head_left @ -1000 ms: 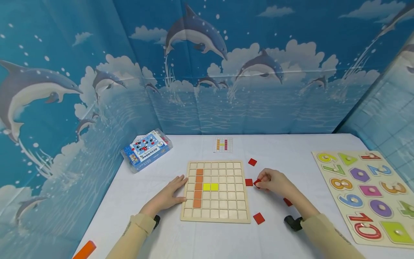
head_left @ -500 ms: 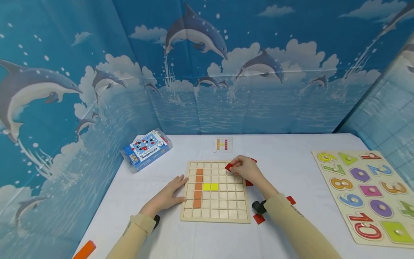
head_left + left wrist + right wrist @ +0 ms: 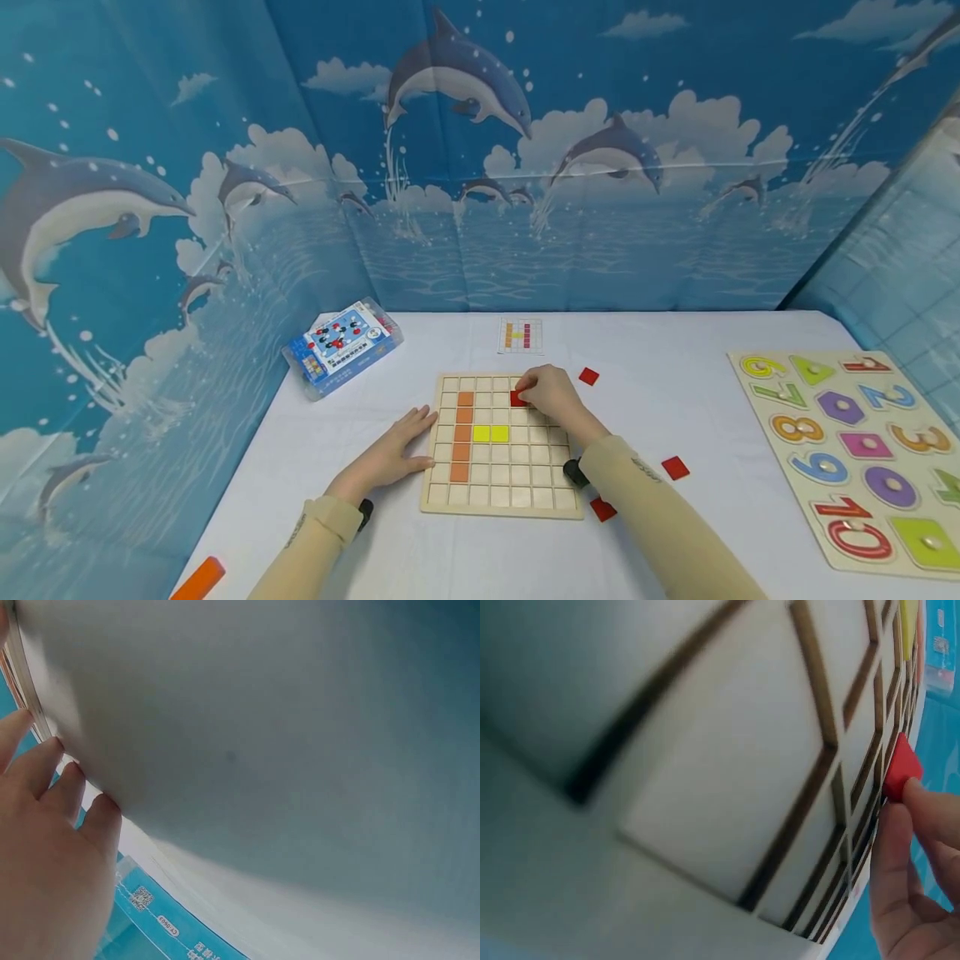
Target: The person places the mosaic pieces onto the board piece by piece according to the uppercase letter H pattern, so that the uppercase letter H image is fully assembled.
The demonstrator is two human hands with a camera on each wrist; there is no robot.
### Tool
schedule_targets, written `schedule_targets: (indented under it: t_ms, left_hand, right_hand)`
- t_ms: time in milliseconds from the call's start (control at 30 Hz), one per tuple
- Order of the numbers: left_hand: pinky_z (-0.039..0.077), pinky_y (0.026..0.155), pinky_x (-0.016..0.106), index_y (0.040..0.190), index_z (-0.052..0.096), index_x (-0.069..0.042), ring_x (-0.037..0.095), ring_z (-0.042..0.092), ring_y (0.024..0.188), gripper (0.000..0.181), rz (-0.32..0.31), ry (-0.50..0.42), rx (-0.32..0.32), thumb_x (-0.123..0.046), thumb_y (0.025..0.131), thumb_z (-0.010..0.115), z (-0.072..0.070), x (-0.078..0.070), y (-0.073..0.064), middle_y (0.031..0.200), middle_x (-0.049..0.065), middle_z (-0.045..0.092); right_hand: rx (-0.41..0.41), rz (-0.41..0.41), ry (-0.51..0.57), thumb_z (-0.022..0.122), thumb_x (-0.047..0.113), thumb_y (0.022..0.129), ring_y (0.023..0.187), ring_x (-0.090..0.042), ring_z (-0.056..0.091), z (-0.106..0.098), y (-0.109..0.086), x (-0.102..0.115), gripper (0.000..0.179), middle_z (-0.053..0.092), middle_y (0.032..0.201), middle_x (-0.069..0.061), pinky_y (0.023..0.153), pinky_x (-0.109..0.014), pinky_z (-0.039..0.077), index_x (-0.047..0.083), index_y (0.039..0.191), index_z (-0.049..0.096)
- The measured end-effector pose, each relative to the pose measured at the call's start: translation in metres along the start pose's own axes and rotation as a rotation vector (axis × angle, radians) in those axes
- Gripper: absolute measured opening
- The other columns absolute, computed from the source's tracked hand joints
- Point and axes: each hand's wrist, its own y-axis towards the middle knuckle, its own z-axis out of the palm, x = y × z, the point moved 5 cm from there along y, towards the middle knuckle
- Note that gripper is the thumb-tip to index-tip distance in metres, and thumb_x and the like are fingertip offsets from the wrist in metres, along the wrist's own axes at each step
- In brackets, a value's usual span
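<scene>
A wooden grid board (image 3: 501,497) lies on the table with a column of orange tiles (image 3: 462,433) and two yellow tiles (image 3: 491,433) set in its cells. My right hand (image 3: 553,393) pinches a red square tile (image 3: 517,398) between thumb and finger at a cell in the second row. In the right wrist view that red tile (image 3: 903,766) is tilted against the grid, fingertips at its edge. Fingers extended, my left hand (image 3: 392,448) rests at the board's left edge; the left wrist view shows the left hand's fingertips (image 3: 103,806) along that edge.
Loose red tiles (image 3: 676,468) lie right of the board, one partly under the right sleeve. A pattern card (image 3: 521,336) is behind the board. A blue box (image 3: 343,346) stands back left, a number puzzle (image 3: 847,467) right, an orange block (image 3: 198,578) front left.
My right hand has carried the red tile from beside the board leftward, over the board's upper right, and down to a second-row cell. The left hand has stayed at the left edge.
</scene>
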Motion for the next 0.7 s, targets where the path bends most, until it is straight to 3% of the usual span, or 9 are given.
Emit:
schedule_targets:
  t_ms: [167, 267, 467, 700]
  left_hand:
    - [0.020, 0.120, 0.059, 0.154, 0.035, -0.013, 0.036, 0.014, 0.153, 0.075, 0.000, 0.004, 0.006, -0.022, 0.089, 0.072, 0.000, 0.000, 0.000, 0.164, 0.010, 0.023]
    - [0.020, 0.121, 0.057, 0.154, 0.034, -0.014, 0.035, 0.013, 0.153, 0.076, -0.004, 0.014, 0.010, -0.023, 0.090, 0.072, 0.001, 0.000, 0.001, 0.164, 0.009, 0.023]
    - [0.019, 0.122, 0.056, 0.154, 0.035, -0.014, 0.033, 0.013, 0.153, 0.075, -0.013, 0.008, 0.005, -0.023, 0.090, 0.072, 0.001, 0.002, 0.001, 0.164, 0.008, 0.023]
    - [0.017, 0.122, 0.057, 0.154, 0.035, -0.014, 0.033, 0.013, 0.153, 0.074, -0.011, -0.001, 0.003, -0.023, 0.090, 0.072, 0.000, 0.002, 0.001, 0.164, 0.009, 0.023]
  right_hand:
    - [-0.007, -0.020, -0.109, 0.070, 0.003, 0.086, 0.096, -0.026, 0.061, 0.003, 0.001, 0.003, 0.010, 0.067, 0.099, -0.012, 0.084, -0.040, 0.054, 0.002, 0.093, 0.076]
    - [0.005, -0.018, -0.144, 0.069, 0.003, 0.086, 0.097, -0.026, 0.059, 0.003, 0.001, 0.004, 0.012, 0.065, 0.101, -0.012, 0.087, -0.041, 0.053, 0.002, 0.096, 0.076]
    - [0.049, -0.024, -0.054, 0.070, 0.011, 0.089, 0.095, -0.024, 0.062, -0.009, -0.006, 0.000, 0.021, 0.070, 0.106, -0.012, 0.080, -0.037, 0.055, 0.003, 0.109, 0.073]
    - [0.099, -0.008, 0.030, 0.068, 0.018, 0.092, 0.097, -0.025, 0.063, -0.032, -0.016, -0.020, 0.030, 0.068, 0.110, -0.012, 0.079, -0.035, 0.056, 0.004, 0.118, 0.069]
